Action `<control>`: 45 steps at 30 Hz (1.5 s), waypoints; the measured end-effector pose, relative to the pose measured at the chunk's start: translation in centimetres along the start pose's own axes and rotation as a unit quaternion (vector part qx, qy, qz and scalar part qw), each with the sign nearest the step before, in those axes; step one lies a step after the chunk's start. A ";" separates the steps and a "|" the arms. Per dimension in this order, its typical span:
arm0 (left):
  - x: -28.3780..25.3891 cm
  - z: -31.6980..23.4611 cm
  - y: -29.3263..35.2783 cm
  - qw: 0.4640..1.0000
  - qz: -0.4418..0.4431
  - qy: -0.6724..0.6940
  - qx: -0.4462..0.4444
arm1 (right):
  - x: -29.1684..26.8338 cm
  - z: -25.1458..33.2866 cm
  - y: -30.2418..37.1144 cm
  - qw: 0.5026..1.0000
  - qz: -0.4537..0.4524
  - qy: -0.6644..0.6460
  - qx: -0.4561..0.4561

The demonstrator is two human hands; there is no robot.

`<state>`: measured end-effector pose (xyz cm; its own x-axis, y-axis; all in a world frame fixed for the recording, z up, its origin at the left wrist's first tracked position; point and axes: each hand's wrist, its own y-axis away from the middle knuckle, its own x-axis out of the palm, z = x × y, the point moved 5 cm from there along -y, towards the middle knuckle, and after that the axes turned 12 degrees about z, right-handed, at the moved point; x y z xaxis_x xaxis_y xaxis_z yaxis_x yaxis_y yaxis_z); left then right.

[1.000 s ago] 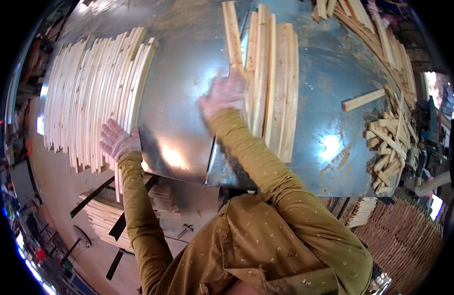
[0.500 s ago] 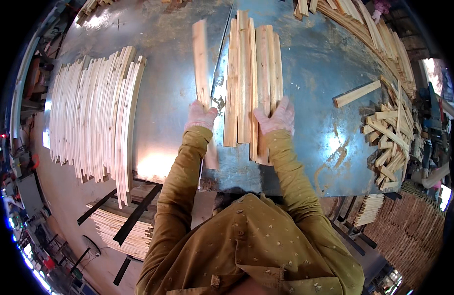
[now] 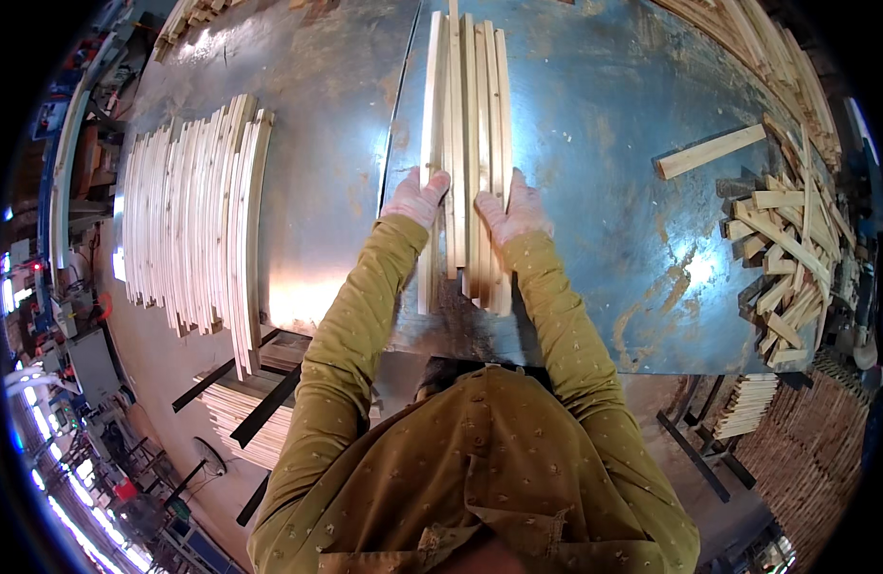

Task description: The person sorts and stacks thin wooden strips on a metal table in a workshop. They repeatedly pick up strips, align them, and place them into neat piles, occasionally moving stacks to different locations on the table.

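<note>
A narrow bundle of pale wooden strips (image 3: 483, 115) lies lengthwise on the metal table, squeezed between my two hands. My left hand (image 3: 417, 198) wraps the left side of the bundle, thumb over the top. On the opposite side my right hand (image 3: 518, 210) presses inward, its thumb also lying on the strips. Most strips stand on edge side by side, and their ends are uneven at both far and near sides. Both hands look thinly gloved; the fingers under the outer edges are partly hidden.
A wide row of strips (image 3: 188, 210) lies at the left, some overhanging the near edge of the metal table (image 3: 594, 143). Short offcuts (image 3: 781, 258) are heaped at the right, one longer piece (image 3: 714, 151) beside them. More strips (image 3: 747, 48) lie far right; black metal bars (image 3: 267, 407) jut out below.
My left hand has brought a separate strip rightward against the bundle. The strips are now pressed together and turned more on edge, and my right hand has shifted slightly left.
</note>
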<state>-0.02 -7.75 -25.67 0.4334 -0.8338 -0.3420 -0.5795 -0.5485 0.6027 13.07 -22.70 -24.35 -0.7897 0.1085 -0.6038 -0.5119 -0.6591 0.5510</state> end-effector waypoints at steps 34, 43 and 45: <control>-14.7 14.5 17.1 0.812 -0.251 -0.415 -0.325 | -0.3 -8.7 12.6 0.948 0.154 -0.051 -0.274; 14.7 -2.8 10.8 0.961 -0.129 -0.170 0.176 | -23.2 -24.0 10.3 0.976 -0.142 0.162 0.043; 21.9 -6.9 8.3 0.957 -0.048 -0.209 0.196 | -29.1 -31.9 8.9 0.938 -0.231 0.217 0.141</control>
<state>9.40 -30.14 -23.14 0.2309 -0.6853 -0.6907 -0.8003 -0.5375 0.2658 42.31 -55.48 -20.29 -0.2798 -0.0197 -0.9599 -0.8830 -0.3871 0.2653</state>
